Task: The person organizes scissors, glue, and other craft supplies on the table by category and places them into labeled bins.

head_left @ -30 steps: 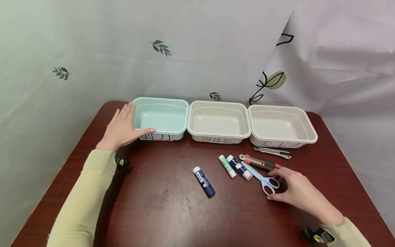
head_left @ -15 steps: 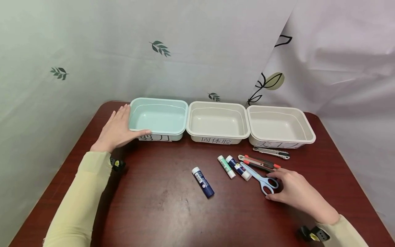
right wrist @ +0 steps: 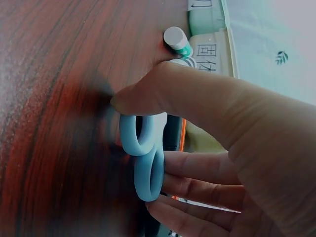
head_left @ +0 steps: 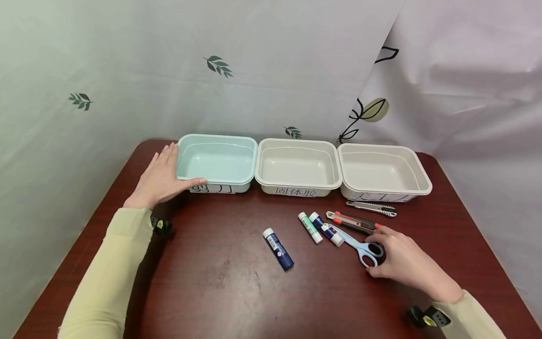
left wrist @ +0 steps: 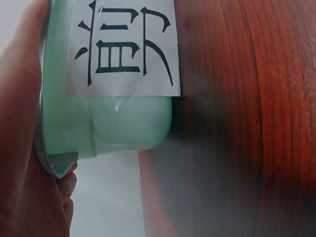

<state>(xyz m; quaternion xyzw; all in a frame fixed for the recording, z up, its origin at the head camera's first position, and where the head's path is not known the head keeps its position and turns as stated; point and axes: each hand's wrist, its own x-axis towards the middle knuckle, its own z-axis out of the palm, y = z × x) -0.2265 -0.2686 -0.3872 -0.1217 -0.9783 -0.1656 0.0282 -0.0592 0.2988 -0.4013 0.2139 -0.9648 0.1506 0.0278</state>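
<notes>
My left hand [head_left: 158, 181] rests on the near left corner of a light blue plastic box [head_left: 243, 187]. Its fingers lie along the left rim and the thumb stretches over the front rim. A paper label with black characters is stuck on that box's front. On the table at the right, my right hand [head_left: 406, 261] grips the handle loops of light blue scissors [head_left: 359, 245], thumb on one loop and fingers against the other. The blades point away to the left, their tip beside a blue glue stick [head_left: 327, 229]. A red and black utility knife [head_left: 351, 220] lies just beyond the scissors.
Two beige boxes, a middle one [head_left: 268, 189] and a right one [head_left: 348, 193], continue the row with labelled fronts. A grey utility knife [head_left: 372, 208] lies before the right box. A green glue stick [head_left: 310, 228] and a longer blue glue stick [head_left: 278, 249] lie on the brown table [head_left: 203, 282].
My left hand has slid slightly outward along the blue box's corner. The right hand stays at the scissors, whose handles have shifted very slightly. The boxes, glue sticks and knives keep their places.
</notes>
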